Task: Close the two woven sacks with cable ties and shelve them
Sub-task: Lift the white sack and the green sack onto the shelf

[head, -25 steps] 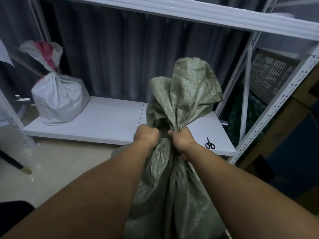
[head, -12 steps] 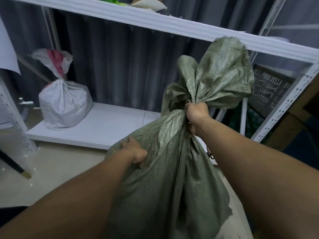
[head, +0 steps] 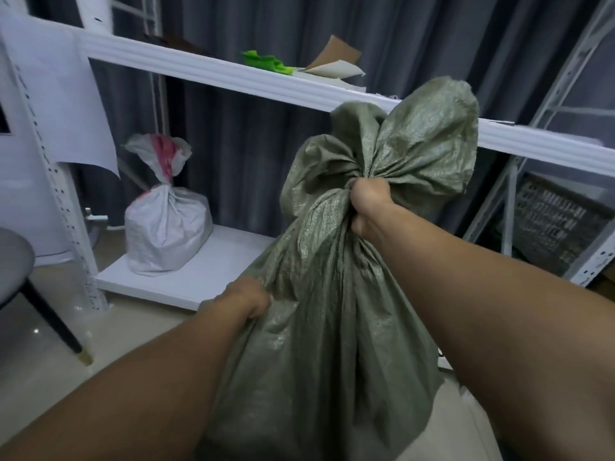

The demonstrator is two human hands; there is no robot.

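**Green sack held at the rack by both hands**

The green woven sack (head: 319,327) hangs in front of the white rack's lower shelf (head: 213,277), over that board's right part and clear of it. The right hand (head: 369,204) is clenched round the sack's gathered neck, and the loose mouth fans out above the fist. The left hand (head: 248,297) grasps a fold of cloth on the sack's left side, lower down. Whether a tie circles the neck cannot be told, since the fist covers it.

The white sack (head: 166,234) stands upright on the left end of the lower shelf, its neck cinched and its top flared. Above the lower shelf, the upper shelf (head: 206,71) carries a bright green item (head: 266,63) and a piece of cardboard (head: 332,61). A dark crate (head: 552,224) sits to the right of the lower shelf, and a stool (head: 13,261) to its left.
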